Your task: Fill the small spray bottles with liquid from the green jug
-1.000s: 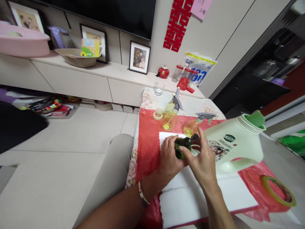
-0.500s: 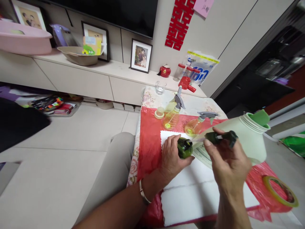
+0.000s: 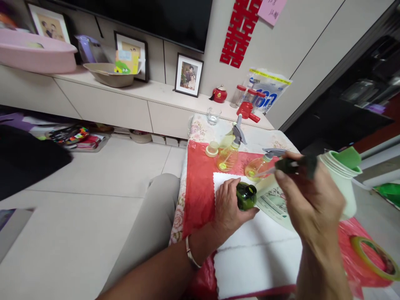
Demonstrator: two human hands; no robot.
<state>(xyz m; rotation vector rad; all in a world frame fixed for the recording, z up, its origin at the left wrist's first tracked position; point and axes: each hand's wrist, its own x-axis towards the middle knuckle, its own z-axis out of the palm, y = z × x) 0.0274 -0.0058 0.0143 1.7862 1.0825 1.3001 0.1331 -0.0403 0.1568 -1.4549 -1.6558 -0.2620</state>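
Observation:
My left hand point(image 3: 227, 206) is wrapped around a small dark green bottle point(image 3: 246, 196) that stands with its mouth uncovered on a white cloth point(image 3: 250, 258). My right hand point(image 3: 309, 200) is raised to the right of it and pinches a dark green spray pump head point(image 3: 295, 165) with its thin tube pointing left. Behind my right hand a large pale green jug point(image 3: 340, 177) with a green cap lies on its side.
Two yellow spray bottles point(image 3: 228, 154) point(image 3: 258, 166) stand on the red table cover point(image 3: 200, 183), with a small cap point(image 3: 211, 148) and a glass point(image 3: 213, 116) further back. A roll of green tape point(image 3: 376, 258) lies at the right. A low cabinet with photo frames runs along the wall.
My right hand has pulled the pump head off the green bottle and lifted it up and to the right. My left hand has stayed on the bottle.

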